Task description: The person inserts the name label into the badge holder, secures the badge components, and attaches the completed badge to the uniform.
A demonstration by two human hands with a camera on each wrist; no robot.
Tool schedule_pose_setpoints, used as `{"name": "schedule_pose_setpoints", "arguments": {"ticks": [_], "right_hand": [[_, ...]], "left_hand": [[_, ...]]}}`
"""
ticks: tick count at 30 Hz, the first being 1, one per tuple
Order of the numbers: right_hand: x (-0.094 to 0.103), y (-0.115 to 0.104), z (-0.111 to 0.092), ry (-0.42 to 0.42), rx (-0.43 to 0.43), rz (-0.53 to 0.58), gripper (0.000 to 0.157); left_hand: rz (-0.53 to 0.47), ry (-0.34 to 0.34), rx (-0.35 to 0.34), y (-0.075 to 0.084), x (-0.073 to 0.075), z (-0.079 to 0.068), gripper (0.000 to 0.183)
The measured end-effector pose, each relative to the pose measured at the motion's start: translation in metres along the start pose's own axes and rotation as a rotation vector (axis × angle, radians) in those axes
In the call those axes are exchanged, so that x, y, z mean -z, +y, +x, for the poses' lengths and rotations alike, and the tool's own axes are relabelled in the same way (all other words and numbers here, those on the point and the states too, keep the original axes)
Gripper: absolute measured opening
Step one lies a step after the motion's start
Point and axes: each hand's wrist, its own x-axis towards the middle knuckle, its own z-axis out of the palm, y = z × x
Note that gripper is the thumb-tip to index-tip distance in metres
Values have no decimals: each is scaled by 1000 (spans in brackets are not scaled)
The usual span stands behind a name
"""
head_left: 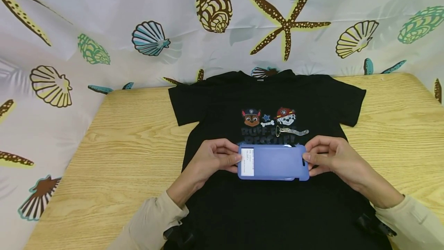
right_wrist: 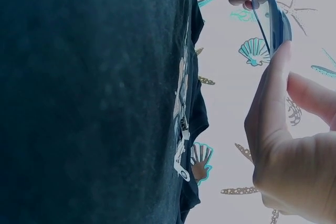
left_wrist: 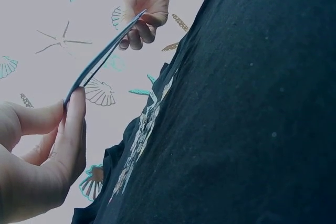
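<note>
Thumb and fingers of the left hand [head_left: 213,158] are closed in a pinch on one short end of a blue card holder [head_left: 272,163], and those of the right hand [head_left: 328,156] pinch the other end, so it lies straight between them, its long axis running left to right; the wrist views show it raised off the black shirt [head_left: 270,207] beneath. Just beside the left fingertips, on the holder, sits a white label [head_left: 248,162] turned sideways, with small marks that cannot be read; the dark slot [head_left: 303,157] is at the right fingertips. Just beyond the holder, nearer the right fingers than the left, a strap clip [head_left: 294,131] rests on the shirt, lying roughly parallel to the holder's long axis. Under and beside that clip, dark lettering [head_left: 254,131] reads "RUFF-R", the remainder covered, with "RESCUE!" below, its foot partly hidden. Past it are two cartoon dog faces [head_left: 251,118], then the collar; farthest from the fingers hangs a shell-print cloth [head_left: 180,3], beyond the wooden table [head_left: 138,138].
</note>
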Motion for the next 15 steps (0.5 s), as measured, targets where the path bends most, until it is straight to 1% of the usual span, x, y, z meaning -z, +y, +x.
{"name": "schedule_pose_setpoints", "arguments": {"ticks": [15], "right_hand": [[0,-1,0,1,-3,-5,7]], "left_hand": [[1,1,4,-1,0,0,19]]}}
